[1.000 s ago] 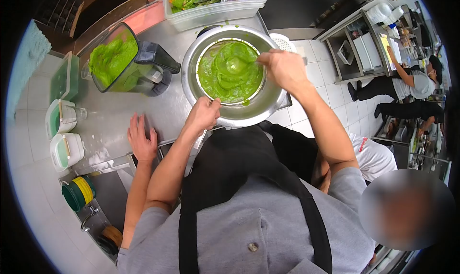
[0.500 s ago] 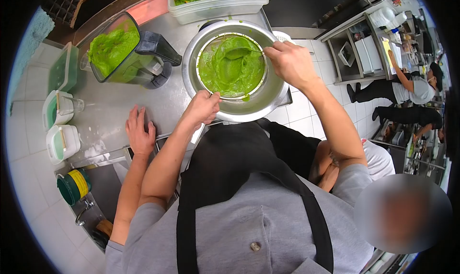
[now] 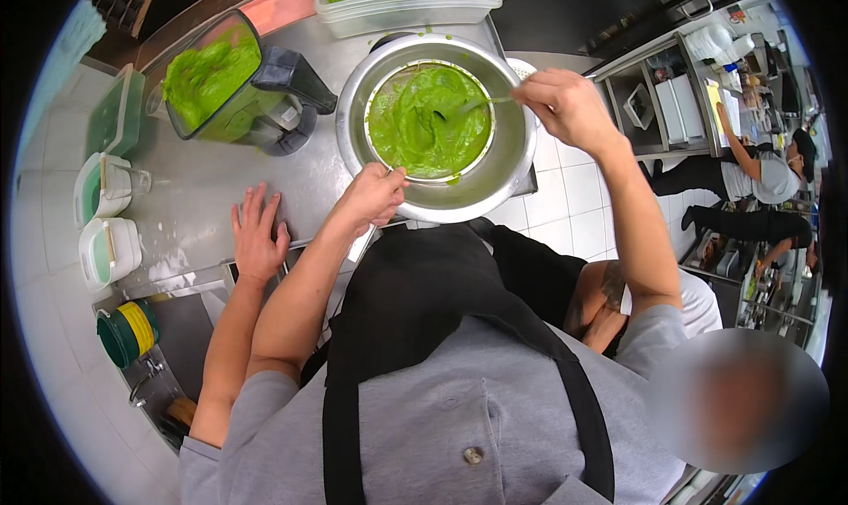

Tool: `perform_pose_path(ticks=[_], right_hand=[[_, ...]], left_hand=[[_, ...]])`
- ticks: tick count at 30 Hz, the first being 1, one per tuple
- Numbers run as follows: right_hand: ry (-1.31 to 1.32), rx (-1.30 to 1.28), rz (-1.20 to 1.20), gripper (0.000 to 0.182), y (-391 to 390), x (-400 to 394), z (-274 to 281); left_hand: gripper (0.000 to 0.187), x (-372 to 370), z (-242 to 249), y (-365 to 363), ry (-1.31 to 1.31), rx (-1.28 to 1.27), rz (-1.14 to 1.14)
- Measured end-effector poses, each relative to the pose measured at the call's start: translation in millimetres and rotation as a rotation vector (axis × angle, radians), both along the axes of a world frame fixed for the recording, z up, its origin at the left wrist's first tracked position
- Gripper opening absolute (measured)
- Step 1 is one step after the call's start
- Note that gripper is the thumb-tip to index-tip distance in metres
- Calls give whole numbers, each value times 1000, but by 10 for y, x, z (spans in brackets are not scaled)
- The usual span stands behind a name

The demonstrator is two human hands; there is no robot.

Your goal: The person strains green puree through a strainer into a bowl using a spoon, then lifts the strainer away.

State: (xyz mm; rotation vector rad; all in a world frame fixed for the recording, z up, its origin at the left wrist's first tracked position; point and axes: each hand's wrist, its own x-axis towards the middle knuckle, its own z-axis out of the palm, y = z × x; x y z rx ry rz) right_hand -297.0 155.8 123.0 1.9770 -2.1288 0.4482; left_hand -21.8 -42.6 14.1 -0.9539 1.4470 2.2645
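Right hand (image 3: 565,108) raised over the far right rim of the bowl (image 3: 508,165), fingers closed round the handle of a spoon (image 3: 468,108); forearm runs down and back toward the body. Spoon's head sits in the green puree (image 3: 424,121), which fills a sieve (image 3: 430,177) resting inside the bowl.

Left hand (image 3: 375,196) at the near rim of the bowl, fingers curled over the sieve's edge, elbow bent and tucked by the apron.

A third hand (image 3: 256,236), belonging to another person at the left, lies flat and open on the counter (image 3: 203,196), apart from the bowl.

Counter is steel, with a few white smears near its front edge. On it: a blender jug (image 3: 216,77) tilted on its side, holding more green puree, just left of the bowl; a tub (image 3: 406,6) of leaves behind the bowl; two white lidded containers (image 3: 106,222) at the far left.

Floor is white tile. At right, steel shelving and other workers, well apart.
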Motion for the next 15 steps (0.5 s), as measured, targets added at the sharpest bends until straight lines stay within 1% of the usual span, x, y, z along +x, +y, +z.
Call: perform_pose_path(ticks=[2,3,4,6,8,10,11,13,15], right_hand=[[-77,165,60,15,85,-63,58],[-57,219,51,11,77,-94,49],[-55,218,49,11,25,-135,1],[26,107,29,10,-108,-182,-122],[66,84,3,10,-191,-141,-140],[-13,88,-69,11,-243,-76,-68],[-13,89,-68,11,-259,-42,-73],[-234,218,-242,10,-289,17,-94],[-223,264,-257,10,-349,6,-214]], left_hand=[[26,8,18,-3,-9,15,11],[26,5,24,-7,-16,29,12],[26,8,24,-12,-15,29,11],[27,24,24,6,-17,-19,-22],[27,28,10,18,-21,-24,-29],[27,26,-12,18,-27,-29,-33],[27,23,-27,22,-26,-32,-24],[27,20,-46,28,-23,-33,-14],[26,24,-50,32,-12,-50,-26]])
